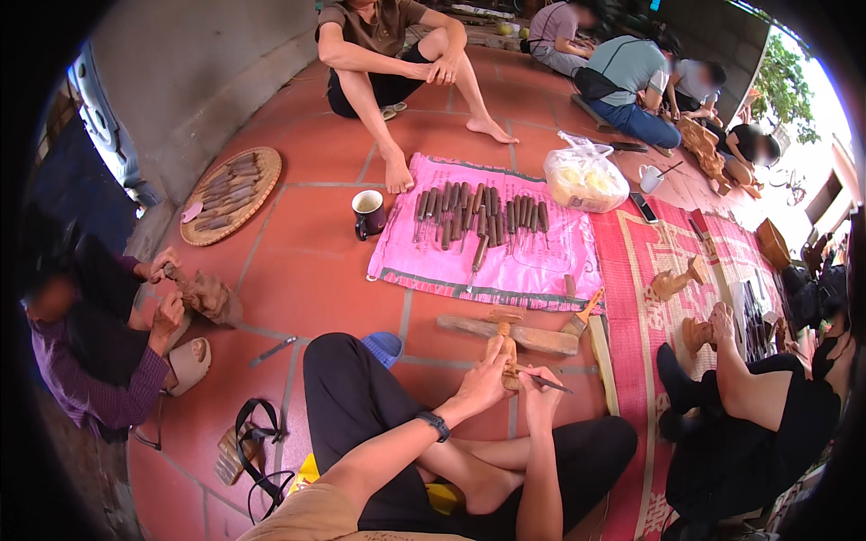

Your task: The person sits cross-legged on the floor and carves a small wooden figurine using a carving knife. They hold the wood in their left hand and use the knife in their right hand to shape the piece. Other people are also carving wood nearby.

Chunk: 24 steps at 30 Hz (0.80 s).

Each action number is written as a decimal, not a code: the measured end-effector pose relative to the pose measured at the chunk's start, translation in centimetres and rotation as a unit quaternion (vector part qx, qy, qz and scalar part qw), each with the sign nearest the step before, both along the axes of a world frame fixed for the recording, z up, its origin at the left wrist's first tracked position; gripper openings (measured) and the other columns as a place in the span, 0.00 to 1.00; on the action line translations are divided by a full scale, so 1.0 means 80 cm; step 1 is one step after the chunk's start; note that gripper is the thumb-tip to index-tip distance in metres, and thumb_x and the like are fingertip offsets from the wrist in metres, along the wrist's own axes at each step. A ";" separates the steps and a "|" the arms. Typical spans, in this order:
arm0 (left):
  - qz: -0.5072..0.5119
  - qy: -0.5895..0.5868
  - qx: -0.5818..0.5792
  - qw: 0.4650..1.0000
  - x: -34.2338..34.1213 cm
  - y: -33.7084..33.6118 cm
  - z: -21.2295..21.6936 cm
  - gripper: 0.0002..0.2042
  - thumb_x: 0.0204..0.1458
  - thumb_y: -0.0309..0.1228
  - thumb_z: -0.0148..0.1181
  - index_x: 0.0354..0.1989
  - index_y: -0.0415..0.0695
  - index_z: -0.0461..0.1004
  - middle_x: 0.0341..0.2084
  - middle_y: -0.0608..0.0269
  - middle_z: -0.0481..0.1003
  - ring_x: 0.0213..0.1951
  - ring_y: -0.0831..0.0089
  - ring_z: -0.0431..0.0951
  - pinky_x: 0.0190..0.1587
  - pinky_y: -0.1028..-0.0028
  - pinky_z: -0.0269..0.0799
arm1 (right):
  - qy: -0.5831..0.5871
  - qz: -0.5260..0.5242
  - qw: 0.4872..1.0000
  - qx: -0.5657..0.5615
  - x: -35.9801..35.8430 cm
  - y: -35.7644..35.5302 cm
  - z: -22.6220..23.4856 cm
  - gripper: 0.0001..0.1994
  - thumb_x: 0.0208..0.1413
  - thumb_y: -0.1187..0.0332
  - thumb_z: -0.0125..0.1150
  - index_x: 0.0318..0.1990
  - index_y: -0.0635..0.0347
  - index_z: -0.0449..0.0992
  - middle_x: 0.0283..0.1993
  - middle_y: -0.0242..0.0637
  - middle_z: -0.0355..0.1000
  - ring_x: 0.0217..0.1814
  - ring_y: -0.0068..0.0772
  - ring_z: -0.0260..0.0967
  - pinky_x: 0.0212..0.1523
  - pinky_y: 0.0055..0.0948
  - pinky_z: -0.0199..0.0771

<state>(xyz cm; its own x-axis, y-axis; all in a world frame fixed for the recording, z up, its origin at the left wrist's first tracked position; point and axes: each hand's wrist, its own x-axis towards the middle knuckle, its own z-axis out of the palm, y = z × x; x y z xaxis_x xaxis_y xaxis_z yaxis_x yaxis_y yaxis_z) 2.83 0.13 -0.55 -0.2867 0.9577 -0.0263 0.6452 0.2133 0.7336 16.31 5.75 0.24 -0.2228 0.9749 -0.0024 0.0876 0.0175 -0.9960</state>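
Observation:
My left hand (482, 382) is wrapped round a small carved wooden figure (502, 341) with a wide flat top, held upright above my crossed legs. Pinched in my right hand (541, 395) is a slim dark-handled carving tool (554, 386). Its tip meets the lower part of the figure, but its exact shape is too small to make out. Just beyond the figure lies a thick wooden mallet (541, 339), with a flat brush (582, 314) by its right end.
Rows of wooden-handled chisels (483, 212) lie on a pink sheet (397, 243). Around it are a dark mug (368, 216), a plastic bag (586, 176), a round woven tray (262, 194) of tools and a red mat (627, 288). Other people sit at both sides and ahead, some carving wood.

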 end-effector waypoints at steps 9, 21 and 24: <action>-0.003 0.000 -0.026 1.000 -0.001 0.002 0.011 0.36 0.38 0.40 0.77 0.58 0.47 0.69 0.74 0.52 0.47 0.60 0.41 0.70 0.57 0.50 0.72 | -0.005 -0.006 1.000 -0.015 -0.002 0.001 -0.001 0.03 0.53 0.83 0.65 0.33 0.67 0.79 0.38 0.39 0.79 0.48 0.27 0.76 0.49 0.25 0.75; -0.009 0.010 -0.008 1.000 0.003 0.004 0.009 0.34 0.38 0.38 0.78 0.55 0.41 0.71 0.73 0.44 0.49 0.64 0.45 0.66 0.58 0.54 0.72 | -0.009 -0.005 1.000 -0.002 0.011 0.010 -0.007 0.02 0.53 0.81 0.66 0.32 0.69 0.79 0.36 0.38 0.80 0.41 0.21 0.76 0.43 0.23 0.75; -0.010 0.017 0.016 1.000 -0.001 0.003 0.002 0.34 0.39 0.40 0.77 0.56 0.40 0.71 0.73 0.43 0.49 0.63 0.44 0.67 0.58 0.53 0.72 | -0.013 -0.039 0.998 -0.043 0.018 0.017 -0.024 0.02 0.53 0.81 0.66 0.33 0.68 0.79 0.34 0.36 0.79 0.38 0.19 0.73 0.41 0.22 0.74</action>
